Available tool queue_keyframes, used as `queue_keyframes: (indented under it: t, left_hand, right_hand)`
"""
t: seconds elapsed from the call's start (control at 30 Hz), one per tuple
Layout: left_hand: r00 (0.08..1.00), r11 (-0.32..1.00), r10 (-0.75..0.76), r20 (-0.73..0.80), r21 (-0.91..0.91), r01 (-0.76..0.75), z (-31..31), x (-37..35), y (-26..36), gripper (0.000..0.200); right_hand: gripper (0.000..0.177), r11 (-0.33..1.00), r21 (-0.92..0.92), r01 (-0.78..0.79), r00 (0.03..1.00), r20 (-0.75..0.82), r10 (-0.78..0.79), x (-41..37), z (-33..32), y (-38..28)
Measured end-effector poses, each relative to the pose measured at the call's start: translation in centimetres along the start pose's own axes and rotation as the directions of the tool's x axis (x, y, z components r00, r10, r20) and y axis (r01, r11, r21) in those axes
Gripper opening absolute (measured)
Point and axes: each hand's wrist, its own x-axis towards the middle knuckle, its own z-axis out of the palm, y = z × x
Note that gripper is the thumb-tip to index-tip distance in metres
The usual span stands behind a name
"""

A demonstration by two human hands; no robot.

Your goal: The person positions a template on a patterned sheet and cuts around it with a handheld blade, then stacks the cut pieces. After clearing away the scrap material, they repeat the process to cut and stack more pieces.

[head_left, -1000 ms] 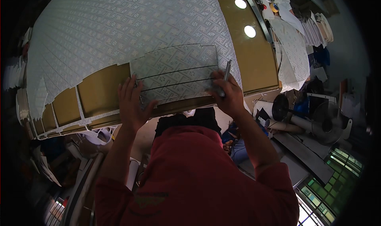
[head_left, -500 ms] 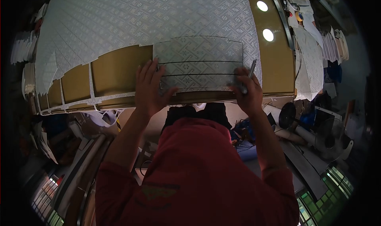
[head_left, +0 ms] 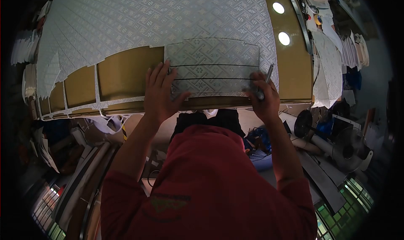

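A see-through rectangular template (head_left: 214, 54) with dark lines across it lies on a pale grey patterned fabric (head_left: 139, 21) at the table's near edge. My left hand (head_left: 160, 90) rests at the template's left end, fingers stretched out and thumb apart along its near side. At the right end, my right hand (head_left: 265, 92) grips a slim silver pen-like tool (head_left: 269, 73), which points up and away. The fingers of that hand also touch the template's right end. Which kind of tool it is cannot be made out.
Brown table surface (head_left: 130, 76) shows through cut-out gaps in the fabric on the left, between thin strips. A metal bar (head_left: 299, 21) lies at right beside pale fabric pieces (head_left: 327, 67). Fans (head_left: 349, 149) and rolls (head_left: 84, 172) stand around below.
Hardly anything differs. Both hands and the template appear a few pixels further right, and the view has shifted slightly. The right hand keeps its hold on the silver tool.
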Motion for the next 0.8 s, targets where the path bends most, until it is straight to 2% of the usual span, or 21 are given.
queue_keyframes:
  t: [0.5,0.8]
  left_hand:
    - [1.000,1.000,0.003,-0.022,-0.013,-0.004,-0.08,0.00,0.05,0.071]
    - [1.000,1.000,-0.019,-0.010,-0.008,0.019,-0.18,-0.13,0.11,0.071]
  right_hand:
    - [0.046,0.999,0.004,0.032,0.999,0.012,-0.032,-0.18,0.14,0.31]
    - [0.044,0.997,-0.060,0.041,0.998,0.056,-0.038,-0.40,0.05,0.54]
